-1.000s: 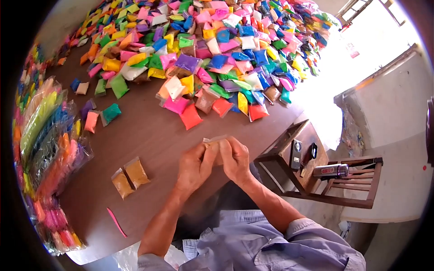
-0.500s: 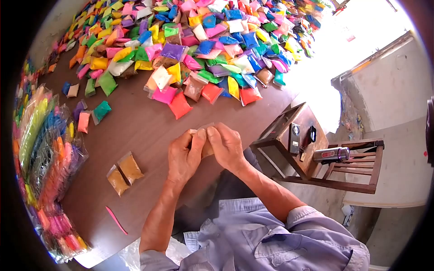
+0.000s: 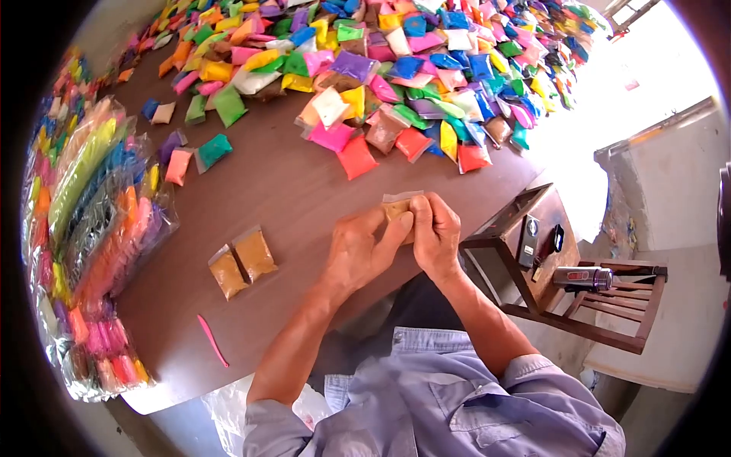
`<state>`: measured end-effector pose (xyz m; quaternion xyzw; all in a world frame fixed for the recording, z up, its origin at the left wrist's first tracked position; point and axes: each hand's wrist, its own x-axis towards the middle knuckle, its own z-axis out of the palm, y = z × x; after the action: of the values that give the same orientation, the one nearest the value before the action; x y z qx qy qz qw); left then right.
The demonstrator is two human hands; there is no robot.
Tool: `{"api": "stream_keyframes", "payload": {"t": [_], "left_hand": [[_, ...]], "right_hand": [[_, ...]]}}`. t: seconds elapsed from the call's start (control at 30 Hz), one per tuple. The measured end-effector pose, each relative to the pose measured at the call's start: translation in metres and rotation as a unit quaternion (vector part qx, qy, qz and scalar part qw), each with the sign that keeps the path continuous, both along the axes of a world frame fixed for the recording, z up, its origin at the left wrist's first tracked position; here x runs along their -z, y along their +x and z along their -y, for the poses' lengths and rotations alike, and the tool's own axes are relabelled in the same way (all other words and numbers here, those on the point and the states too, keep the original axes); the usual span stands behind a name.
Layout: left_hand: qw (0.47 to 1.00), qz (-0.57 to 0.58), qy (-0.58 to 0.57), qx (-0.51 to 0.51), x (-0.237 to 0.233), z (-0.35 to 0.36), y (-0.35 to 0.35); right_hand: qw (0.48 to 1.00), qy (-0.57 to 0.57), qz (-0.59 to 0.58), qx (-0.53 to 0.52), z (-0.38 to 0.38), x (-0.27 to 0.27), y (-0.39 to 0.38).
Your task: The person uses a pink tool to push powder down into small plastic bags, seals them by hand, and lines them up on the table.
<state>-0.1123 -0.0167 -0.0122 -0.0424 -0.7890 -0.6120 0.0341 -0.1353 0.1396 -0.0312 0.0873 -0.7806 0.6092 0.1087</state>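
Packet [image 3: 397, 207] of tan filling is up above the table [image 3: 293, 183], near its edge, pinched between the left hand [image 3: 355, 248] and the right hand [image 3: 438, 238]. Fingers of both hands are curled and closed on it, with the thumbs pressed close together on the near side, and its clear upper strip shows past the fingertips. Over to the left, two tan packs [image 3: 256, 254] lie flat, side by side; closer to the person lies a thin pink stick [image 3: 213, 340]. Farther off, a big pile [image 3: 426, 65] of coloured packs spreads over the table, and left of it a teal pack [image 3: 214, 151], a salmon pack [image 3: 178, 167] and a purple pack [image 3: 170, 145] lie close together. Clear bags [image 3: 95, 213] of coloured things line the left side. On the right, a wooden chair [image 3: 551, 209] bears a flask [image 3: 580, 278] on its side and a black device [image 3: 528, 242]
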Motion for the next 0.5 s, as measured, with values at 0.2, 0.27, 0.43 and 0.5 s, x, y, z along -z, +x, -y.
{"api": "stream_keyframes", "payload": {"t": [0.2, 0.27, 0.43, 0.5], "left_hand": [[0.998, -0.057, -0.001, -0.022, 0.006, 0.002, 0.0], [1.0, -0.02, 0.009, -0.007, 0.004, 0.001, 0.001], [1.0, 0.006, -0.007, 0.029, -0.007, 0.002, 0.002], [1.0, 0.01, -0.008, 0.028, -0.006, 0.004, 0.001]], "right_hand": [[0.999, 0.0, 0.017, -0.037, 0.002, -0.005, -0.001], [0.999, -0.003, 0.028, -0.034, -0.002, 0.003, -0.002], [1.0, -0.015, -0.005, 0.001, 0.003, 0.002, -0.002], [1.0, -0.008, -0.015, 0.01, 0.005, 0.001, -0.002]]}}
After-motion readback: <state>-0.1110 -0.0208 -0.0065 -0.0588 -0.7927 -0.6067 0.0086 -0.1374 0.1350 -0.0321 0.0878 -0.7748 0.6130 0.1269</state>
